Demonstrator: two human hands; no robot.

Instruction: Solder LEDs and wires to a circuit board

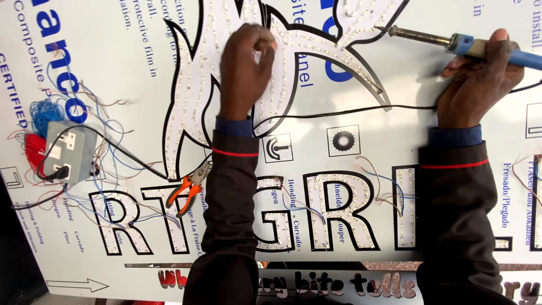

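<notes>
here hands (245, 68) press sign, grip soldering iron (451, 40)

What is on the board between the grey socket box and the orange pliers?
In the head view, a black cable runs from the grey socket box toward the orange-handled pliers, with loose thin blue and red wires scattered on the white board.

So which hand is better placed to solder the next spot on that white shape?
Probably the right hand: it already grips the soldering iron, tip resting at the shape. The left hand presses on the shape, holding no tool.
</notes>
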